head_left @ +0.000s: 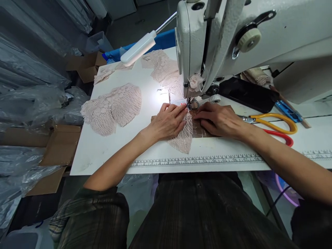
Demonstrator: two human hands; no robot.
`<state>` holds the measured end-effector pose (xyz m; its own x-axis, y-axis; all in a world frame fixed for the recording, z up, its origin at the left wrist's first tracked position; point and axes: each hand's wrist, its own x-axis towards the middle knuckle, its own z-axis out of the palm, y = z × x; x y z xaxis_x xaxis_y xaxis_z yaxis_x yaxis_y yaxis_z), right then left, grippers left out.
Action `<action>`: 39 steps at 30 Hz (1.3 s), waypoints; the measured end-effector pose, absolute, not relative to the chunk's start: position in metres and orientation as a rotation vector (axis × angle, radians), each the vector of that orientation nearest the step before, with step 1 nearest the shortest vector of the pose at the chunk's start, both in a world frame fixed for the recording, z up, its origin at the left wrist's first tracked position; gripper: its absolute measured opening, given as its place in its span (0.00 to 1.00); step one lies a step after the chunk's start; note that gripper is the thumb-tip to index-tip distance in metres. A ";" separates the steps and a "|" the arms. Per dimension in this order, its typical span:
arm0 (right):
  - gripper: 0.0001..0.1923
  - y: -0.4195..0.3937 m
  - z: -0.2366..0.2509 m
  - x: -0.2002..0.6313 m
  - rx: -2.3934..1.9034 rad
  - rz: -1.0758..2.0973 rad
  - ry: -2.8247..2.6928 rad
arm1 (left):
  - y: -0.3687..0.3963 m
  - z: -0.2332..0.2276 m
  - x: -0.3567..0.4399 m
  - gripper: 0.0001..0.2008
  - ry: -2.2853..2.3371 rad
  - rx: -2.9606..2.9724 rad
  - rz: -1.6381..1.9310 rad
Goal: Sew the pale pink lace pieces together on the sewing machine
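Note:
A pale pink lace piece lies under the presser foot of a sewing machine. My left hand rests on its left side, fingers stretched out flat, with the tips close to the foot. To the right of the foot is my right hand. Its fingers are somewhat bent and apart, with the tips by the lace's right edge over a brown plate; a grip on the edge is not visible. More of the lace shows behind the foot.
Lace pieces lie to the left on the white table, under a lamp. On the right are yellow-handled scissors, a red handle and a black phone-like slab. A printed ruler runs along the front edge.

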<state>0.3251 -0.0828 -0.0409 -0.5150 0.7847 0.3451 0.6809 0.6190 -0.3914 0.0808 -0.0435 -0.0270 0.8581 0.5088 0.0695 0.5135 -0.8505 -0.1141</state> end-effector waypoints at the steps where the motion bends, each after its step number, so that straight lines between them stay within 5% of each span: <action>1: 0.18 -0.085 -0.044 0.325 -1.116 0.257 -2.366 | -0.043 -0.028 0.080 0.23 -0.809 -2.910 -0.078; 39: 0.18 -0.099 -0.045 0.317 -1.116 0.275 -2.357 | -0.032 -0.039 0.072 0.26 -0.923 -3.154 -0.348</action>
